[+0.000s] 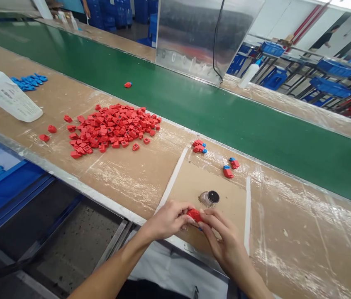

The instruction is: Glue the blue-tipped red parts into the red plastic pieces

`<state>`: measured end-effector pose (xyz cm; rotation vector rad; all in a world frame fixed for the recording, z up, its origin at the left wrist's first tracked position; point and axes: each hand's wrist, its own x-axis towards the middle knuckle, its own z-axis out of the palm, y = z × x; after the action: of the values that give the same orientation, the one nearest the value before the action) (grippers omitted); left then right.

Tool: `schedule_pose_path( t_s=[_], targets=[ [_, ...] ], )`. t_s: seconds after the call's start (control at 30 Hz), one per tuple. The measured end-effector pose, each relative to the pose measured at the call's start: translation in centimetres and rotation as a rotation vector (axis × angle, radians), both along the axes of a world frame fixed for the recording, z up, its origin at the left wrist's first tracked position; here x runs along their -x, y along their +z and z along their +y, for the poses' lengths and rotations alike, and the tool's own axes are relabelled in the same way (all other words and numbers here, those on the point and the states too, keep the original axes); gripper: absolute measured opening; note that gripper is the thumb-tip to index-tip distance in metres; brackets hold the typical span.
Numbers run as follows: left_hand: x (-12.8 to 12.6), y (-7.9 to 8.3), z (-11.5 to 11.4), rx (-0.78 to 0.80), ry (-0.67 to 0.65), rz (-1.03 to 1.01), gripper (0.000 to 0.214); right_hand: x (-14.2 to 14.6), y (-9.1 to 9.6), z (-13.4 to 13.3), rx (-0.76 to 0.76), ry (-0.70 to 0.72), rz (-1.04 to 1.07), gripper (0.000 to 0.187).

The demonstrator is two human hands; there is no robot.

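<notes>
My left hand [173, 219] pinches a small red plastic piece [195, 214] between thumb and fingers. From the other side, my right hand [220, 232] has its fingers closed on the same piece. A bit of blue shows under the right fingertips; how it joins the red piece is hidden. Just beyond the hands, a small round pot with a black top [213, 197] stands on a cardboard sheet [191, 178] edged with white tape. Red pieces with blue parts [228, 172] lie behind it, and more red-and-blue pieces [198, 146] sit near the belt.
A big pile of red pieces [113, 126] lies on the bench to the left. Farther left are blue pieces [29, 82] and a white bottle on its side [10, 97]. The green conveyor belt [169, 95] carries one red-and-blue piece [127, 84]. A metal panel [191, 37] rises behind it.
</notes>
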<state>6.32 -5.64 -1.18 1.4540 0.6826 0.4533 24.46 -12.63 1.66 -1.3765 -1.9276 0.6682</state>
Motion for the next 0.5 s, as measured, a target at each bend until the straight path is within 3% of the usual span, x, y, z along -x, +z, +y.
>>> schedule_pose_path(
  t_s=[0.17,0.37,0.5],
  targets=[
    [0.2,-0.2,0.0,0.007,-0.017,0.016,0.019,0.1,0.1,-0.2,-0.03,-0.013,-0.022,0.015],
    [-0.1,0.2,0.3,0.029,-0.039,0.016,0.026,0.0,-0.3,0.3,0.109,-0.068,0.063,0.016],
    [1.6,1.3,1.1,0.106,-0.059,0.005,0.059,0.3,-0.3,-0.7,0.164,-0.235,0.261,0.023]
  ],
)
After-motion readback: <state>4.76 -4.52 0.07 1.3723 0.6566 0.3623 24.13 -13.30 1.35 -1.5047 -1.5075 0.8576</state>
